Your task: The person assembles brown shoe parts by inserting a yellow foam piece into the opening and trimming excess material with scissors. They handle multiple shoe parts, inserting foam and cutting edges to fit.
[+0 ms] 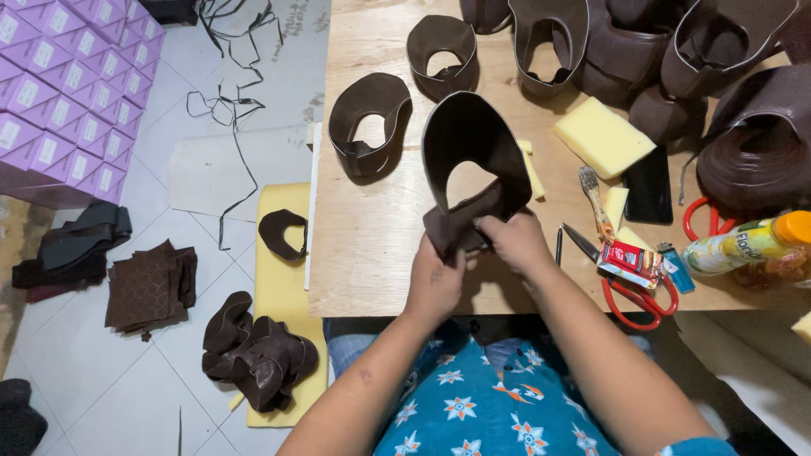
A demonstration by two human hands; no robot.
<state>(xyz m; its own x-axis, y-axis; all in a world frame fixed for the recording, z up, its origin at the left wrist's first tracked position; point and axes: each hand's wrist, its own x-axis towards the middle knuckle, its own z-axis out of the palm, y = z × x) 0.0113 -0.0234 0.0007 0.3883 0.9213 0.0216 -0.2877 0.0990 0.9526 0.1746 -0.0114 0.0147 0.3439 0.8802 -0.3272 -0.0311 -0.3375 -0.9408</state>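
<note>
Both hands were up at the near edge of the wooden table [372, 253], working the same dark brown leather upper [469, 160]. The left hand [435, 283] was closed around the bottom-left flap of the piece, fingers curled into it, while the right hand [515, 241] pinched the lower edge from the other side, thumb and fingers shut on the leather. The piece stood upright off the tabletop, curved like a cuff, with an oval cutout showing the wood behind it. Two more finished-looking brown pieces sat flat on the table further back, one [369, 122] just left of the held one and another [441, 52] beyond that, and a whole pile of the same brown uppers [659, 51] crowded the far right corner. A yellow sponge block [603, 135] lay just right of the held piece, near a small brush [596, 203] and a black phone [649, 186]. Red-handled scissors [634, 287] sat close to the right wrist, next to a blue lighter [673, 266] and a yellow bottle with an orange cap [748, 245] lying on its side. Down on the tiled floor at left were purple boxes [68, 93] stacked up, a pile of brown leather squares [148, 287] and more brown pieces [258, 355] on a yellow foam sheet [283, 279].
</note>
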